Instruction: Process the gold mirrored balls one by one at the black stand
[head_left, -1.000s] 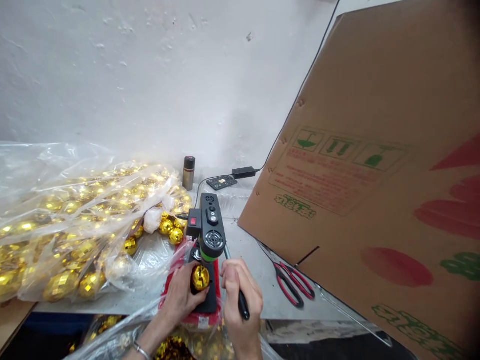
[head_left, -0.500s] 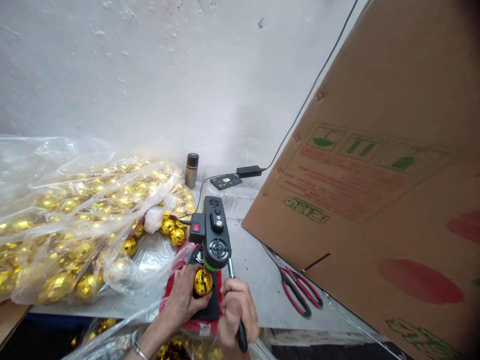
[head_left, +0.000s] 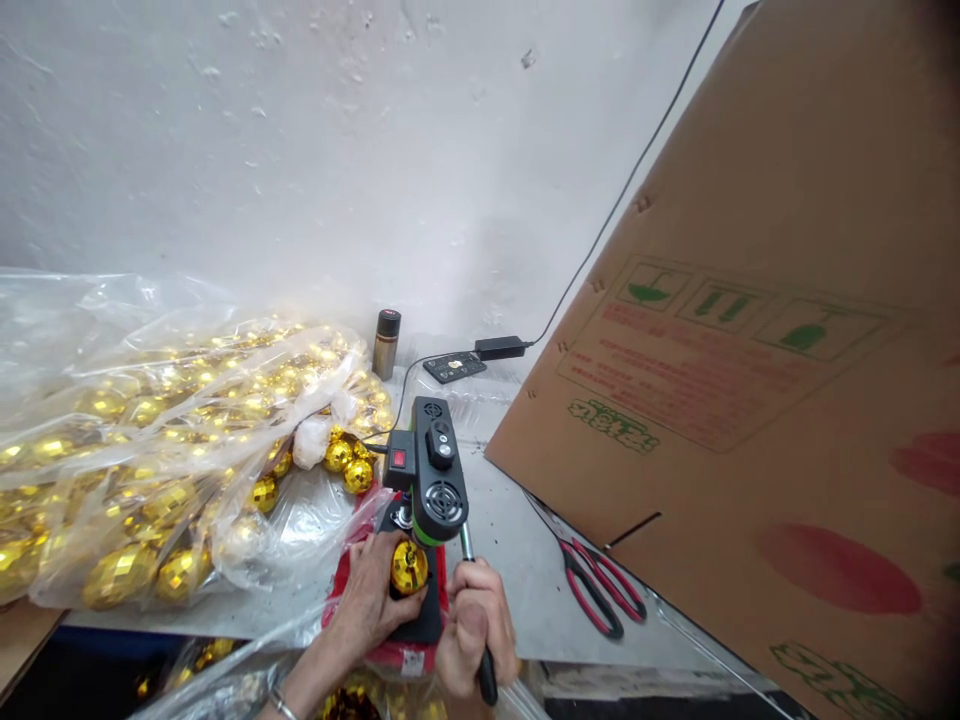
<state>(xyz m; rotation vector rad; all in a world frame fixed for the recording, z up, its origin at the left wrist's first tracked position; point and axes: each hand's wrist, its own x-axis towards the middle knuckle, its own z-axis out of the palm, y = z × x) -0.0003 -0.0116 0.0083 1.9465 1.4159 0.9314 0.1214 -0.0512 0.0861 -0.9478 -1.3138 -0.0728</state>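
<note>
My left hand (head_left: 369, 595) has its thumb and fingers closed round a shiny gold mirror-ball ornament (head_left: 409, 570). The ball sits on the black base (head_left: 421, 625) of a small bench drill press, below the front of its black head (head_left: 439, 465). My right hand (head_left: 476, 620) is wrapped round the lever handle (head_left: 487, 677), whose metal rod slants up to the machine's right side. On the machine's left is a black box with a red switch (head_left: 399, 458). A red sheet (head_left: 341, 575) lies under the base. The drill's tip is hidden from me.
Clear plastic bags of gold balls (head_left: 172, 430) cover the left. Red-handled scissors (head_left: 600, 590) lie right, beside a large cardboard box (head_left: 712, 400). Behind the machine are a dark-capped bottle (head_left: 386, 345), a black patterned slab (head_left: 454, 367) and a power adapter (head_left: 500, 347) with its cable.
The view has shifted slightly. Both hands keep their grips on the ball and the lever, with no clear movement of either.
</note>
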